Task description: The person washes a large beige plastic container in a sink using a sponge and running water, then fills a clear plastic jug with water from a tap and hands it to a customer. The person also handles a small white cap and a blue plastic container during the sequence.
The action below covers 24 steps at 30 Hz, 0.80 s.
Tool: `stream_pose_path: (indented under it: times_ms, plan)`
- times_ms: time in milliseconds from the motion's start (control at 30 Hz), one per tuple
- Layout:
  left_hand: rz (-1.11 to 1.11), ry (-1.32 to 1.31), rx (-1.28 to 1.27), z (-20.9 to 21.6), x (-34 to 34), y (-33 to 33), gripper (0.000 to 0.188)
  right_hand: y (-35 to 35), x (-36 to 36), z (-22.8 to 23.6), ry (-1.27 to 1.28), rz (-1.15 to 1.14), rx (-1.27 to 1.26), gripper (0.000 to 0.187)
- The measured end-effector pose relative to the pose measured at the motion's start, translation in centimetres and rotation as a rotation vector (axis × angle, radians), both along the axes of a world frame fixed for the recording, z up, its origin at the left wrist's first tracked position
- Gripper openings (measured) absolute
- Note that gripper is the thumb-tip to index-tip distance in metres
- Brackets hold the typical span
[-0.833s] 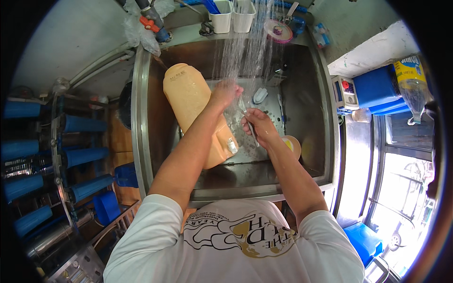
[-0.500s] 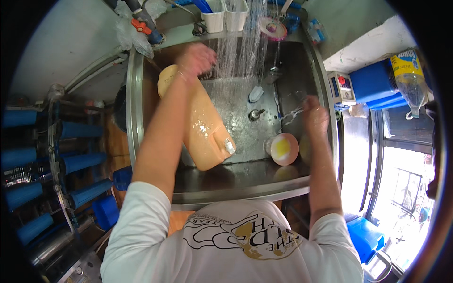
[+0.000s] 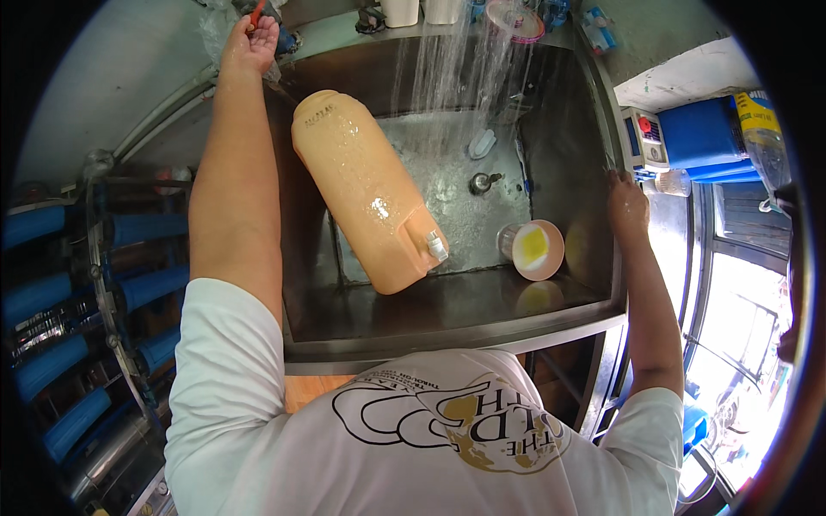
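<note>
At the upper left, my left hand (image 3: 249,46) has its fingers curled round the red handle (image 3: 256,14) of a pipe valve. My right hand (image 3: 629,205) grips the right rim of the metal sink (image 3: 413,337), its fingertips just over the edge. Between my arms a large wet peach-coloured plastic jug (image 3: 357,185) lies slanted in the sink, a whitish spigot (image 3: 437,247) at its near end. Water streams (image 3: 469,77) fall behind it. A pink bowl (image 3: 555,251) with a yellow sponge (image 3: 534,247) inside sits at the sink's near right.
A white brush-like item (image 3: 482,144) and a dark drain fitting (image 3: 482,182) lie on the sink floor. White containers (image 3: 400,12) and a pink-rimmed lid (image 3: 514,21) stand along the back ledge. Blue water jugs fill a rack (image 3: 107,292) at left. A plastic bottle (image 3: 761,142) hangs at right.
My left hand has gone from above the jug up and left to the valve handle. My right hand has moved right, from over the sink to its rim. The view has shifted slightly.
</note>
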State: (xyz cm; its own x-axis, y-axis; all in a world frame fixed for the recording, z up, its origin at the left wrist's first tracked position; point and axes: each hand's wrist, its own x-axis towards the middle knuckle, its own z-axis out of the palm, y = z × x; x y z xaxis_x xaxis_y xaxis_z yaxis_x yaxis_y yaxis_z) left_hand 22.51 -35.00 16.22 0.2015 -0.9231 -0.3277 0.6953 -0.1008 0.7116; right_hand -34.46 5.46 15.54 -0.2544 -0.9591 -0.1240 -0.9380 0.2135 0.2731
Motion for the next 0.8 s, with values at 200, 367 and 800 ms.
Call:
stream_pose_path:
  times_ms: [200,367,800]
  plan:
    - [-0.318,-0.335,-0.154,0.4,3.4,1.5,0.019,0.0,3.1,1.3,-0.103,0.122,-0.144,0.019]
    - [-0.168,-0.578,-0.049,2.2,0.4,3.3,0.025,3.1,5.6,-5.3,-0.352,0.021,0.275,0.022]
    - [-0.419,-0.956,-0.028,-3.2,3.0,1.0,0.047,6.6,2.4,-21.5,-0.431,0.199,0.960,0.050]
